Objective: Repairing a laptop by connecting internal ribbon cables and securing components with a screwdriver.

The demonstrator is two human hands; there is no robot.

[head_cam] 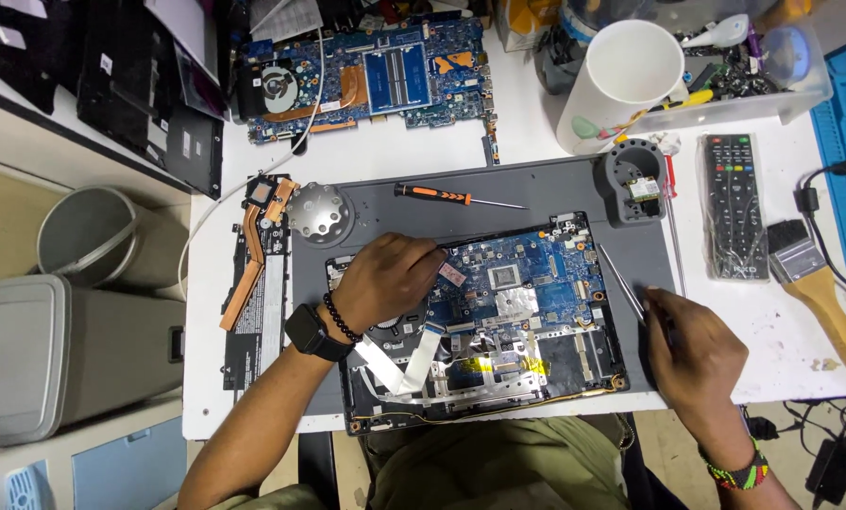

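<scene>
An opened laptop base (pixel 574 354) with a blue circuit board lies on a grey work mat (pixel 499 194) in front of me. My left hand (pixel 390 279), with a black watch and bead bracelet at the wrist, rests on the board's left part, fingertips touching near a small chip. My right hand (pixel 692 354) sits on the mat at the laptop's right edge and holds thin metal tweezers (pixel 621 283) that point up and left along that edge. An orange-handled screwdriver (pixel 451 196) lies on the mat above the laptop.
A copper heat pipe with heatsink (pixel 253 255) lies left of the mat. Another blue board with a fan (pixel 366 80) is at the back. A white cup (pixel 621 80), parts bin (pixel 744 71), remote control (pixel 735 203) and brush (pixel 815 283) stand right. Bins (pixel 88 236) are on the floor left.
</scene>
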